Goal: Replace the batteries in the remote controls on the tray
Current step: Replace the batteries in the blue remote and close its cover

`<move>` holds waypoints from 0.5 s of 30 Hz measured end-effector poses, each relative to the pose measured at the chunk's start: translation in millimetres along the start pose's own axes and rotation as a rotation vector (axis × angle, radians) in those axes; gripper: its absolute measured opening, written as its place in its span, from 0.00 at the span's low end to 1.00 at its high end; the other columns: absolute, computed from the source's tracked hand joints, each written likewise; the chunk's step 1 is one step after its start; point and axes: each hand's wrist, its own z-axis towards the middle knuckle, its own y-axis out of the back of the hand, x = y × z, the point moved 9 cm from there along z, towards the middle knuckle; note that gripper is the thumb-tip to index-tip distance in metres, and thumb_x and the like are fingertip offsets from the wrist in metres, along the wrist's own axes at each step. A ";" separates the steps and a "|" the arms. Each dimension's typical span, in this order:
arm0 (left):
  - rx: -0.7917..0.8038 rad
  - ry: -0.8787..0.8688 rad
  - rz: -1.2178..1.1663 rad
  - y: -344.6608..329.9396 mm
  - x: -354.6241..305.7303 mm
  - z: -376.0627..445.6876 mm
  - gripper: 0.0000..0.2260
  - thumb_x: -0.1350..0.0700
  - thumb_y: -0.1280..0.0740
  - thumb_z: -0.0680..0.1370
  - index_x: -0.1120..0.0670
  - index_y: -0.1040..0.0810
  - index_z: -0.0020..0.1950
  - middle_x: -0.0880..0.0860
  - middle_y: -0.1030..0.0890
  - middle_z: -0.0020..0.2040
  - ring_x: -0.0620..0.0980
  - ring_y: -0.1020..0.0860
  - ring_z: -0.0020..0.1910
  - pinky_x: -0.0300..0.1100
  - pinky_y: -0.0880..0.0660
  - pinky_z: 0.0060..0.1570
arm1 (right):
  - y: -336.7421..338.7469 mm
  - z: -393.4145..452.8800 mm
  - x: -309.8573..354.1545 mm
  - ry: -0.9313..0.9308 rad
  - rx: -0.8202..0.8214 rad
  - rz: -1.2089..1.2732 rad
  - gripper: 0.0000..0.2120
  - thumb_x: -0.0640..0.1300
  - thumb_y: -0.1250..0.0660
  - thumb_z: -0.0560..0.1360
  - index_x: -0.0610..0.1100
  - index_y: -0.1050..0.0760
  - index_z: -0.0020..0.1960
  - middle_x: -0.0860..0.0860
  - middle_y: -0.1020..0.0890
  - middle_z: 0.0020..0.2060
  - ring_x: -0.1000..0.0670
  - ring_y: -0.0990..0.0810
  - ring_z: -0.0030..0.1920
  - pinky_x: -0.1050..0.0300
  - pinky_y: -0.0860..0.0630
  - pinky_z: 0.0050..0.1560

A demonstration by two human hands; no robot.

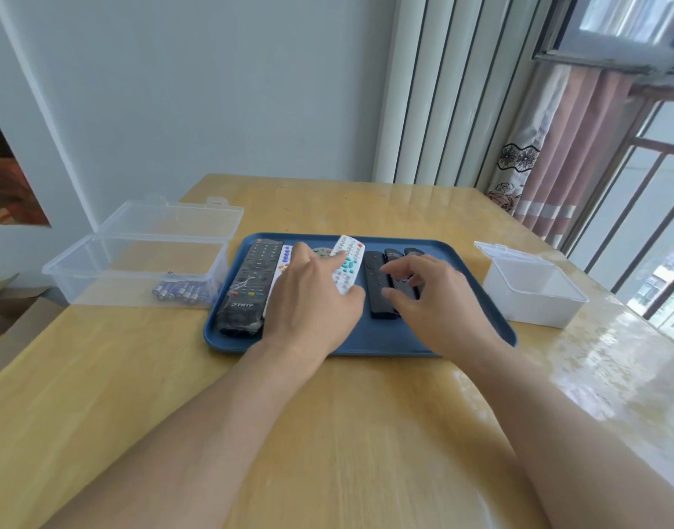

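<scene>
While every remote lies face up with no battery cover visibly off, the task looks barely begun. Blue tray [491, 311] sits mid worktop [327, 433] holding a row of remotes: big black remote [251, 276] at far left, a white remote with blue and yellow buttons [283, 261] mostly hidden beside it, a white remote with teal buttons [348, 261], then slim black remotes [377, 292] on the right; exact count there unclear. Left hand [312, 299] grips the teal-button remote, thumb at its near end and index finger laid across its face, far end tilted up off the tray. Right hand [430, 295] hovers over the slim black remotes, fingers spread and loosely bent, holding nothing; contact with them can't be told. Clear open box [98, 276] left of the tray holds a batch of batteries [182, 292], which look like the fresh stock, untouched. White open box [537, 303] right of the tray shows nothing inside, likely for spent cells. Judgement: first remote just being picked, all swaps still left.
</scene>
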 end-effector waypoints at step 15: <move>0.134 -0.043 0.162 -32.5 -14.0 2.0 0.21 0.53 0.32 0.77 0.59 0.23 0.69 0.53 0.33 0.68 0.57 0.22 0.58 0.48 0.25 0.57 | -19.8 -0.7 -4.4 0.045 0.168 -0.152 0.22 0.53 0.30 0.77 0.55 0.25 0.70 0.58 0.24 0.68 0.53 0.33 0.71 0.58 0.34 0.66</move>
